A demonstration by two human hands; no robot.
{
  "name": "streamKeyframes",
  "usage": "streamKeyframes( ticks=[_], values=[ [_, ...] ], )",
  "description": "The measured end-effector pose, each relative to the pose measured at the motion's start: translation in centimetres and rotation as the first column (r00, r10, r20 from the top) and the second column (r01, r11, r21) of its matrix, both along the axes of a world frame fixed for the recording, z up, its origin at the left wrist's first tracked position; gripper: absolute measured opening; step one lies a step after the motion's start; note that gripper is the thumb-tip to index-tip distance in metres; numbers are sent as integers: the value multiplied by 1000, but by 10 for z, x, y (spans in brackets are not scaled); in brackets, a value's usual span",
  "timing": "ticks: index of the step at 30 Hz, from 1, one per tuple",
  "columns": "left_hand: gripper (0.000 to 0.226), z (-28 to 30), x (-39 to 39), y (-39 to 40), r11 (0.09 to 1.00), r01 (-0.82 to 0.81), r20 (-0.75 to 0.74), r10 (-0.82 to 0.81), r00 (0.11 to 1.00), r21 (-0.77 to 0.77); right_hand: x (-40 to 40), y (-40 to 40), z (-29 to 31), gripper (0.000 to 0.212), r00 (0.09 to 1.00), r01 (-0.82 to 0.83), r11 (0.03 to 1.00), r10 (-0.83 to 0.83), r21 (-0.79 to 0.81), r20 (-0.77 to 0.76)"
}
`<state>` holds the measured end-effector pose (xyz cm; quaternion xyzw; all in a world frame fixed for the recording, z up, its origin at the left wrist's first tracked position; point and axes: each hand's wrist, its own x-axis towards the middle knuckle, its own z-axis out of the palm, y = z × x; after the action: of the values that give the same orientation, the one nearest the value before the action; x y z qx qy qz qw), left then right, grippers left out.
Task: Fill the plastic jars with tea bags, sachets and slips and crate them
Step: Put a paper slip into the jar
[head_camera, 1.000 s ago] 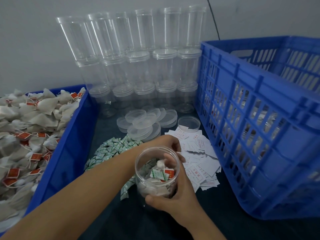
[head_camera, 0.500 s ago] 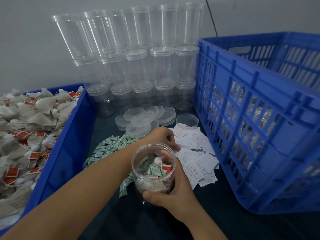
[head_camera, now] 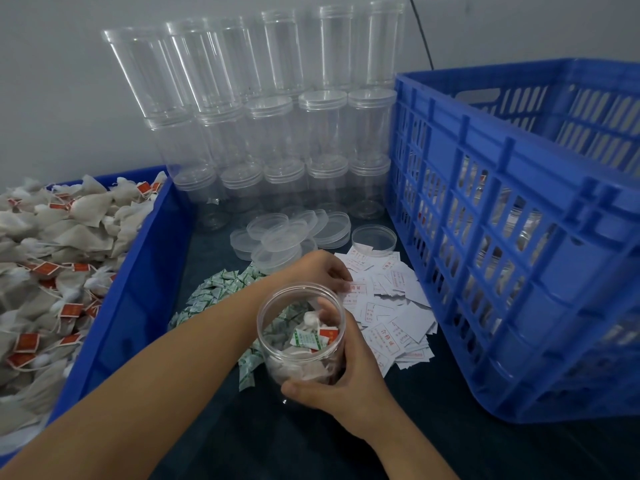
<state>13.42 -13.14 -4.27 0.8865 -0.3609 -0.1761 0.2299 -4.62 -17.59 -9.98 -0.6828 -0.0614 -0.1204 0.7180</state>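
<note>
slip step in hand: left hand [head_camera: 320,270] reaches past the jar [head_camera: 301,336], fingertips down on the loose slips [head_camera: 388,299], pinch not clear. right hand [head_camera: 341,382] wraps the jar, which stands on the dark mat. jar is clear rigid plastic, open-topped, holding soft fibrous tea bags and a glossy green sachet. next, judged: lift one thin slip, drop it in, lid from pile [head_camera: 277,237], crate [head_camera: 519,237].

My open clear jar [head_camera: 301,341] stands upright at lower centre, holding tea bags and a green sachet; white slips [head_camera: 388,306] lie piled just right.
</note>
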Motion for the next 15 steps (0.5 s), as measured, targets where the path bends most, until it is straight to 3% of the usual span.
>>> streamKeyframes(
  ticks=[9,15],
  values=[
    [14,9,1,6,997,-55,122,61,991,-57,-1,-1,0,89,1000,-15,1000,15,-6,-4],
    [7,62,-6,28,986,-110,114,124,986,-129,-2,-2,0,94,998,-38,999,39,21,-40]
  ],
)
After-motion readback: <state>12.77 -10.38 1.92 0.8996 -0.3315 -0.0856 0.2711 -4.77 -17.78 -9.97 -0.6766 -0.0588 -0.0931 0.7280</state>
